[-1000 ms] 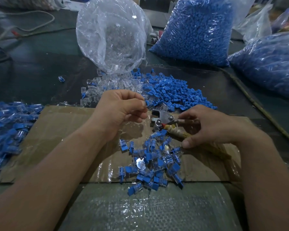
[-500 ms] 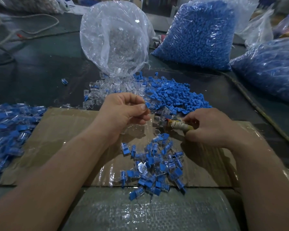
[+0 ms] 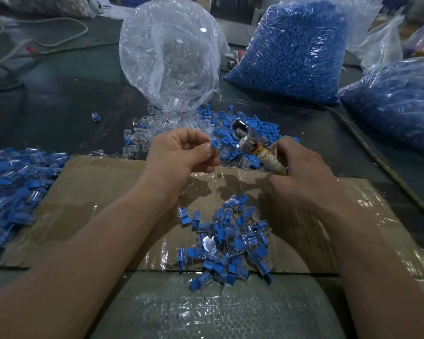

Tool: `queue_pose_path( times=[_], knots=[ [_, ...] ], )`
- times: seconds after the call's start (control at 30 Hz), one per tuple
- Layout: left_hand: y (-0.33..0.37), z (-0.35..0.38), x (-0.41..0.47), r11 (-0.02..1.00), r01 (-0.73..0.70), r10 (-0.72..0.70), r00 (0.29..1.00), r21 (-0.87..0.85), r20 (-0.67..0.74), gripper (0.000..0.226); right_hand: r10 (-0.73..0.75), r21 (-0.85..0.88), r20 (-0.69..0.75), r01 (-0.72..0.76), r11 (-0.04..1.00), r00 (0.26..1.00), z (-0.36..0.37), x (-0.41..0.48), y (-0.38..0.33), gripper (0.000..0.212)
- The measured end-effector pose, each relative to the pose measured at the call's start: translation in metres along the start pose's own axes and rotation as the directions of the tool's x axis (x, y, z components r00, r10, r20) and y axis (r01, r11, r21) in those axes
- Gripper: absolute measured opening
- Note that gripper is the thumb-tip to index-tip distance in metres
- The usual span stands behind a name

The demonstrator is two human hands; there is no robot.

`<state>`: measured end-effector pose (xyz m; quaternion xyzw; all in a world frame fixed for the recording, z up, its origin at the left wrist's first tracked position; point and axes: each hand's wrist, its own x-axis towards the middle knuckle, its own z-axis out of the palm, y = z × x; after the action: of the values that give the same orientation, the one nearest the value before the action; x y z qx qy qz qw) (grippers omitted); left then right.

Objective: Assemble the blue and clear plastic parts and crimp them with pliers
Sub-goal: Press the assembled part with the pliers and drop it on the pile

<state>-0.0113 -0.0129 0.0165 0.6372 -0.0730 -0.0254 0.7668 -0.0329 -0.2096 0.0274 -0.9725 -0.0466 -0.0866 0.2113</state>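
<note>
Fingers [image 3: 207, 150] of the left hand [image 3: 181, 157] pinch a small blue part [image 3: 214, 143] between thumb and forefinger, held up above the far edge of the cardboard [image 3: 96, 192]. Whether a clear piece is already seated on it I cannot tell; it is too small and partly hidden by the thumb.

The right hand [image 3: 304, 177] is curled round the tape-wrapped handles of the pliers [image 3: 247, 140]. Their long axis runs from that hand away from the person and leftward, so the metal head lies just right of the blue part and a little beyond it, near but apart. The head is blurred, and I cannot tell how the jaws stand. Judging from this, crimping would need the part and the head brought together across that short gap, with the left hand nearer the part and the right steering the tool.

Under both lie loose parts [image 3: 262, 128], blue and clear mixed, on the dark worktop [image 3: 59, 106]. Nearer the person, a heap of joined pieces [image 3: 230, 238] sits on the cardboard, and a larger heap [image 3: 12, 182] lies at the far left. Behind stand a clear bag [image 3: 169, 57] and blue bags [image 3: 291, 50].
</note>
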Motion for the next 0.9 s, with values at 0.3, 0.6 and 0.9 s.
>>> queue_pose_path(
  times=[0.3,0.6,0.9],
  knots=[
    [0.002,0.003,-0.002,0.996,-0.08,0.08,0.997,0.051,-0.005,0.018,-0.067,0.04,0.08,0.064,0.997,0.995,0.007,-0.004,-0.01,0.024],
    [0.001,0.004,-0.003,0.992,-0.103,0.103,0.995,0.071,-0.003,0.018,-0.085,0.038,0.097,0.082,0.996,0.992,0.007,-0.004,-0.012,0.022],
    [-0.002,0.006,-0.004,0.984,-0.131,0.136,0.99,0.124,-0.034,0.021,-0.097,0.043,0.097,0.093,0.995,0.99,0.006,-0.001,-0.015,0.018]
  ],
)
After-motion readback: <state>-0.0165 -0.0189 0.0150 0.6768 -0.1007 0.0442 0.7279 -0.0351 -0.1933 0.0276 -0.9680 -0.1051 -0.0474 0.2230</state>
